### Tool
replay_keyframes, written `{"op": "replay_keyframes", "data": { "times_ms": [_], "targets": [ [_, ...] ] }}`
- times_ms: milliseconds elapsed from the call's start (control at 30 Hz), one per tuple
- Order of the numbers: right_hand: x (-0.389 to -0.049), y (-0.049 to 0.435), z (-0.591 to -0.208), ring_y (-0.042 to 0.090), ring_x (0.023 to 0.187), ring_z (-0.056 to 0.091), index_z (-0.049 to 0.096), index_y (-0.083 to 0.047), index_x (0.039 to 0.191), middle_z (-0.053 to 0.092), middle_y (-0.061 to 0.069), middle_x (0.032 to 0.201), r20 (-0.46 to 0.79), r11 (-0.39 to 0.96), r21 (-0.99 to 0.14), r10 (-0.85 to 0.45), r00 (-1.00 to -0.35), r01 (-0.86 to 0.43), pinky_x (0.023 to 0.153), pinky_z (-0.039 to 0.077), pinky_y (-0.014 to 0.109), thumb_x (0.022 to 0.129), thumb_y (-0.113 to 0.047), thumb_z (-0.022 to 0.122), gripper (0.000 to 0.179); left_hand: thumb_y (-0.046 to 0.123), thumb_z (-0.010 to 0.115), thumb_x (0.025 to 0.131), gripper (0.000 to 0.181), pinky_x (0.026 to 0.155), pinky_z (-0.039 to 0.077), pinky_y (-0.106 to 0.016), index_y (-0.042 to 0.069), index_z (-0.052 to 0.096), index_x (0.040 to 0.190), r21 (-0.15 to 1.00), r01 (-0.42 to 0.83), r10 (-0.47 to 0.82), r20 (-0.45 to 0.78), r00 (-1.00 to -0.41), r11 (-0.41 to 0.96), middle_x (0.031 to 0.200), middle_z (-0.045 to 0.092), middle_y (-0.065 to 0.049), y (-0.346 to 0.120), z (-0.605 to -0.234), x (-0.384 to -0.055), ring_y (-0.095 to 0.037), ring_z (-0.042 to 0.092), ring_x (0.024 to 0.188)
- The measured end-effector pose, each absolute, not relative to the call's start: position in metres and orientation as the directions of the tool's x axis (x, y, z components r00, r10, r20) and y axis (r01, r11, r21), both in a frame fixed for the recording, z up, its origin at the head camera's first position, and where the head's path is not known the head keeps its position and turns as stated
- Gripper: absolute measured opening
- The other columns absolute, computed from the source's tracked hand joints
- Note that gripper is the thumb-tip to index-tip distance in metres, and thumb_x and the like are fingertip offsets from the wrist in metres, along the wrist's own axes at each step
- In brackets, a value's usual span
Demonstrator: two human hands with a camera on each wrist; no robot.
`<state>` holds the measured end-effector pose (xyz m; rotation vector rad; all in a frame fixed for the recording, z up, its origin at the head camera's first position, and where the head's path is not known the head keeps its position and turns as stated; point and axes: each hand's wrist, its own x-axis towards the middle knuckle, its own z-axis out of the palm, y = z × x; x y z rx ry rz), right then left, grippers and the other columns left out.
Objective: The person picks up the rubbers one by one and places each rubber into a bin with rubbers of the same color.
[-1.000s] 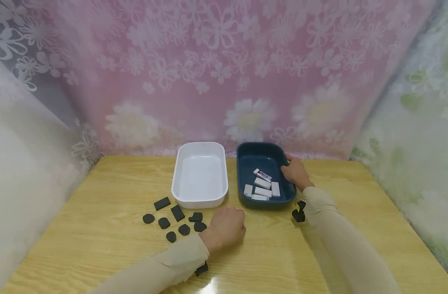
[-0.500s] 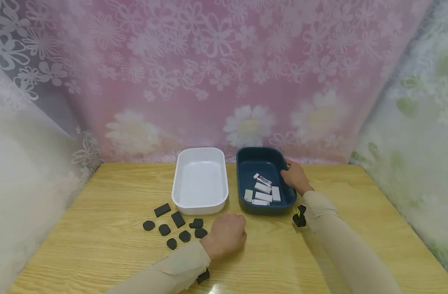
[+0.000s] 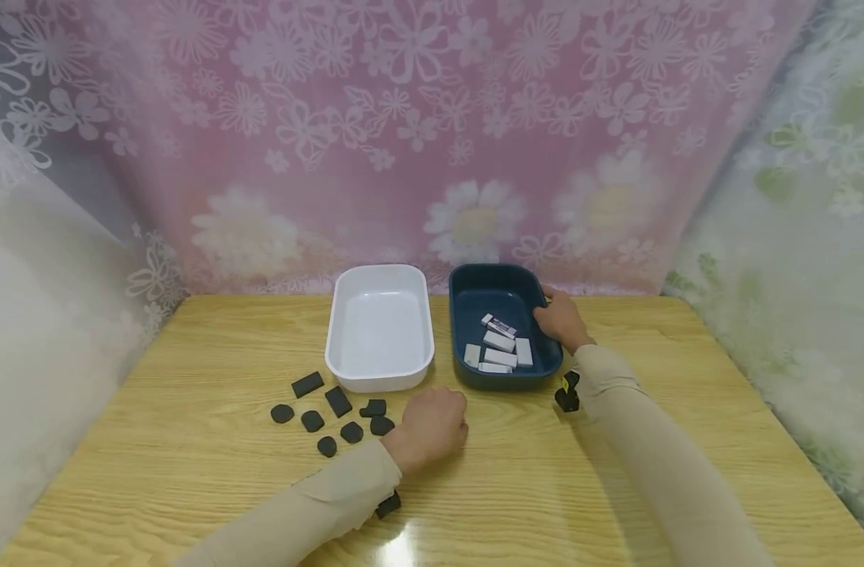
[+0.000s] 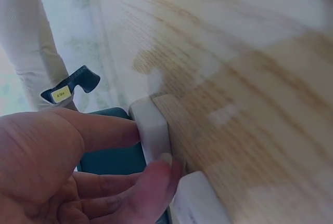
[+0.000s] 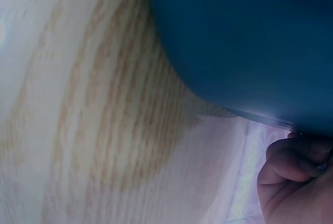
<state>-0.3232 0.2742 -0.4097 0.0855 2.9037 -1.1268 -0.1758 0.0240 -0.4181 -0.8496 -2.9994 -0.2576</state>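
Note:
My left hand [image 3: 432, 425] is low over the table, in front of the gap between the two trays. In the left wrist view its thumb and a fingertip pinch a white eraser [image 4: 152, 125], with a second white eraser [image 4: 200, 200] right beside the fingers. From the head view both of these are hidden behind the hand. My right hand [image 3: 562, 317] grips the right rim of a dark blue tray [image 3: 467, 295]. Several white erasers lie in that tray, one with a printed sleeve [image 3: 501, 326].
A white tray [image 3: 380, 386] stands left of the blue one, nothing in it. In front of it on the wooden table [image 3: 190, 472] lie several black pieces, some rectangular [image 3: 307, 384], others rounded [image 3: 282, 413]. A floral curtain [image 3: 318, 157] hangs behind.
The head view has shifted slightly, so everything sits a little higher in the picture. Both hands keep about the same places relative to the trays.

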Motion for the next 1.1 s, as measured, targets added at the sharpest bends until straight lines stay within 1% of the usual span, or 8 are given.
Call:
{"op": "replay_keyframes", "data": {
  "times_ms": [300, 433, 500, 700, 833, 933, 1033, 1100],
  "targets": [
    [-0.322, 0.270, -0.412, 0.040, 0.122, 0.045, 0.026, 0.001, 0.148, 0.037, 0.027, 0.144, -0.044, 0.737, -0.673, 0.056, -0.997, 0.071, 0.094, 0.042, 0.051, 0.092, -0.008, 0.042, 0.059, 0.013, 0.067, 0.076, 0.029, 0.044, 0.043, -0.031, 0.015, 0.049, 0.054, 0.221, 0.494, 0.502, 0.024, -0.864, 0.841, 0.054, 0.047, 0.004, 0.021, -0.413, -0.175, -0.014, 0.052, 0.055],
    [-0.322, 0.267, -0.414, 0.040, 0.123, 0.045, 0.027, 0.002, 0.148, 0.037, 0.028, 0.143, -0.040, 0.736, -0.675, 0.040, -0.998, 0.056, 0.095, 0.042, 0.051, 0.092, -0.007, 0.043, 0.059, 0.014, 0.070, 0.073, 0.029, 0.043, 0.041, -0.029, 0.015, 0.049, 0.054, 0.234, 0.480, 0.488, 0.030, -0.873, 0.845, 0.052, 0.045, 0.006, 0.018, -0.412, -0.175, -0.012, 0.049, 0.053],
    [-0.321, 0.268, -0.414, 0.040, 0.122, 0.045, 0.027, 0.002, 0.148, 0.038, 0.028, 0.143, -0.040, 0.735, -0.676, 0.042, -0.998, 0.058, 0.094, 0.042, 0.051, 0.092, -0.007, 0.043, 0.059, 0.017, 0.071, 0.074, 0.029, 0.042, 0.039, -0.027, 0.015, 0.050, 0.055, 0.250, 0.489, 0.498, 0.028, -0.867, 0.836, 0.052, 0.045, 0.006, 0.017, -0.409, -0.175, -0.011, 0.047, 0.050],
    [-0.321, 0.274, -0.415, 0.040, 0.122, 0.045, 0.025, 0.002, 0.148, 0.037, 0.028, 0.143, -0.043, 0.737, -0.673, 0.054, -0.998, 0.069, 0.095, 0.041, 0.051, 0.092, -0.007, 0.042, 0.059, 0.027, 0.072, 0.079, 0.030, 0.044, 0.037, -0.026, 0.015, 0.052, 0.061, 0.304, 0.490, 0.508, 0.022, -0.861, 0.817, 0.054, 0.047, 0.006, 0.014, -0.375, -0.182, -0.010, 0.045, 0.049],
    [-0.322, 0.276, -0.415, 0.040, 0.121, 0.046, 0.025, 0.001, 0.149, 0.038, 0.028, 0.142, -0.050, 0.743, -0.665, 0.059, -0.997, 0.078, 0.094, 0.042, 0.051, 0.092, -0.008, 0.042, 0.060, 0.026, 0.070, 0.079, 0.026, 0.045, 0.032, -0.026, 0.013, 0.055, 0.064, 0.315, 0.474, 0.478, 0.070, -0.876, 0.822, 0.055, 0.043, 0.006, 0.013, -0.353, -0.196, -0.010, 0.041, 0.050],
    [-0.324, 0.275, -0.415, 0.040, 0.122, 0.046, 0.026, 0.000, 0.149, 0.039, 0.028, 0.142, -0.051, 0.741, -0.667, 0.058, -0.997, 0.077, 0.095, 0.042, 0.051, 0.092, -0.008, 0.042, 0.060, 0.026, 0.069, 0.081, 0.020, 0.047, 0.035, -0.027, 0.011, 0.060, 0.071, 0.314, 0.468, 0.459, 0.107, -0.882, 0.826, 0.058, 0.047, 0.005, 0.014, -0.344, -0.211, -0.012, 0.044, 0.052],
    [-0.324, 0.275, -0.413, 0.040, 0.122, 0.046, 0.027, 0.000, 0.148, 0.039, 0.027, 0.142, -0.047, 0.737, -0.672, 0.061, -0.997, 0.077, 0.095, 0.042, 0.051, 0.091, -0.007, 0.042, 0.059, 0.027, 0.068, 0.084, 0.017, 0.054, 0.043, -0.030, 0.011, 0.064, 0.081, 0.303, 0.474, 0.451, 0.146, -0.880, 0.827, 0.068, 0.056, 0.002, 0.019, -0.339, -0.227, -0.015, 0.052, 0.059],
    [-0.323, 0.274, -0.412, 0.040, 0.122, 0.046, 0.027, 0.000, 0.148, 0.039, 0.027, 0.142, -0.042, 0.734, -0.676, 0.061, -0.997, 0.073, 0.095, 0.042, 0.052, 0.091, -0.007, 0.042, 0.059, 0.027, 0.067, 0.085, 0.017, 0.057, 0.046, -0.032, 0.010, 0.065, 0.086, 0.303, 0.471, 0.441, 0.165, -0.882, 0.829, 0.073, 0.059, 0.000, 0.023, -0.338, -0.238, -0.017, 0.054, 0.063]
  ]
}}
